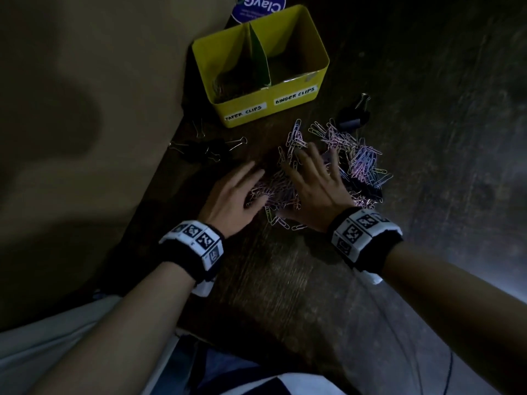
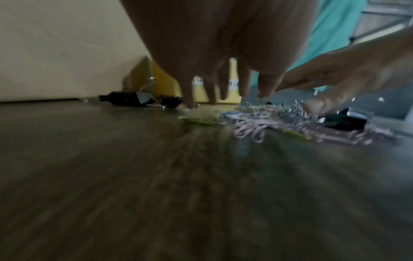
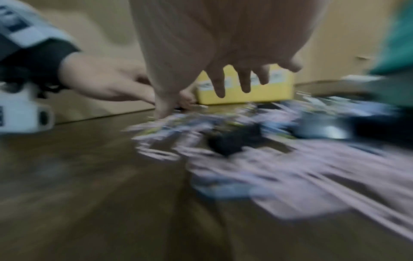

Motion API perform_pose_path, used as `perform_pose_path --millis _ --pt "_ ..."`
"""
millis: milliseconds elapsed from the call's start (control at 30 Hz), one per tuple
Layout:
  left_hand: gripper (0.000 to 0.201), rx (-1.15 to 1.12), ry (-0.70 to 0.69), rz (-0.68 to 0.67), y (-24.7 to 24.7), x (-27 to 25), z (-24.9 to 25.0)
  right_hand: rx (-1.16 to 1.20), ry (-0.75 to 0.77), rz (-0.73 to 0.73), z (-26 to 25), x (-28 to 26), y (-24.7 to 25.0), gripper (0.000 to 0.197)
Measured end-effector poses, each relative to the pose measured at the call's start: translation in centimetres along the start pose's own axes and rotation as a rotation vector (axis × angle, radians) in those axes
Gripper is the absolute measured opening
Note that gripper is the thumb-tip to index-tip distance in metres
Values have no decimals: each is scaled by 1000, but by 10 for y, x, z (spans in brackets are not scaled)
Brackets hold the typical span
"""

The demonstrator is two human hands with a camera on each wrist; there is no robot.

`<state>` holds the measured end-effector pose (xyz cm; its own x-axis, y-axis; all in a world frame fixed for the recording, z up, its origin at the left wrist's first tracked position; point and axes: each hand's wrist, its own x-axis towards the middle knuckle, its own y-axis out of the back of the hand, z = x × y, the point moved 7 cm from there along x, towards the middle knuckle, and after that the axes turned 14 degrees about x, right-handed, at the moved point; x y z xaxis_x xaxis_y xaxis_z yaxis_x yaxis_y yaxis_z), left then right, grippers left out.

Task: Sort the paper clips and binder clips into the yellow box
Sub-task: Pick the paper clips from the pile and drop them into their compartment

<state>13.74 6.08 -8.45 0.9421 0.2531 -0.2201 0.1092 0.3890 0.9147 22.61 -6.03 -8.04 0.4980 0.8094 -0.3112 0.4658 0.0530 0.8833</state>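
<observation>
A yellow box (image 1: 321, 72) with a green divider stands at the back of the dark wooden table; its labels read paper clips on the left and binder clips on the right. Some paper clips lie in its left compartment. A heap of pastel paper clips (image 1: 362, 158) spreads in front of it. My left hand (image 1: 239, 192) and right hand (image 1: 316, 178) lie flat with straight, spread fingers on the near left part of the heap, side by side. Black binder clips (image 1: 205, 151) lie to the left and another black binder clip (image 1: 352, 116) to the right of the box.
A beige wall (image 1: 71, 109) borders the table's left edge. A round purple sticker (image 1: 258, 5) shows behind the box. More black binder clips (image 1: 368, 189) sit inside the heap at the right. Bare wood (image 1: 285, 280) stretches toward me.
</observation>
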Motion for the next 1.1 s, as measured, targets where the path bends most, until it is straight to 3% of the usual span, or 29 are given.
perform_pose_path --millis 100,167,400,633,833,933,1100 --pt "84 199 208 -161 -5 -7 -7 -13 50 -94 -21 7 -11 96" --pt "86 227 292 -247 -8 -10 -5 17 36 -121 -26 13 -13 90" --pt "41 90 308 -126 -4 -6 21 254 36 -133 -32 22 -2 38" --pt "20 2 278 -19 2 -1 17 307 50 -134 -25 21 4 21" --pt "19 -254 338 35 2 -4 -4 446 53 -31 -14 18 11 15" --pt "19 -424 397 77 6 -6 -15 515 95 97 -9 13 24 16" --pt "20 -743 431 108 23 -2 -26 700 12 328 11 1 44 19"
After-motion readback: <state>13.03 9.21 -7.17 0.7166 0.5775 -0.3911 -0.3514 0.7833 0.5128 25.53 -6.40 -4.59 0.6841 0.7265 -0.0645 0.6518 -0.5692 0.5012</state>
